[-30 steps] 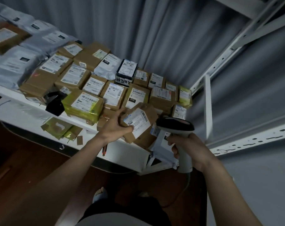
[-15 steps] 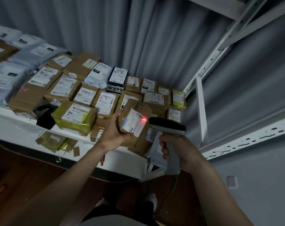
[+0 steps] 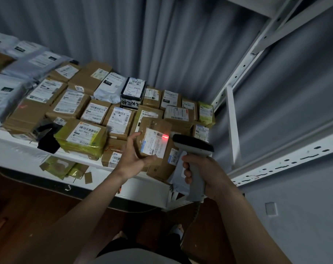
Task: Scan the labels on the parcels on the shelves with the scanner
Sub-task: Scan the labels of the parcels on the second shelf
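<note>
white shelf (image 3: 142, 189) of parcels marked "2214", "010"; left hand (image 3: 132, 157) grips a box (image 3: 155, 138), right hand (image 3: 203, 174) clasps scanner (image 3: 193, 147).

Legible markings: a brown box (image 3: 89, 79) bore a tag "2214"; a white mailer (image 3: 110, 86) a black tag "010"; a black box (image 3: 133, 92) handwritten "S-1"; a yellow-taped parcel (image 3: 82, 138) a label starting "507-P802". Other labels were too small to read.

Bare forearms (image 3: 97, 204), dark shorts (image 3: 135, 242), pale shirt (image 3: 135, 257).
</note>
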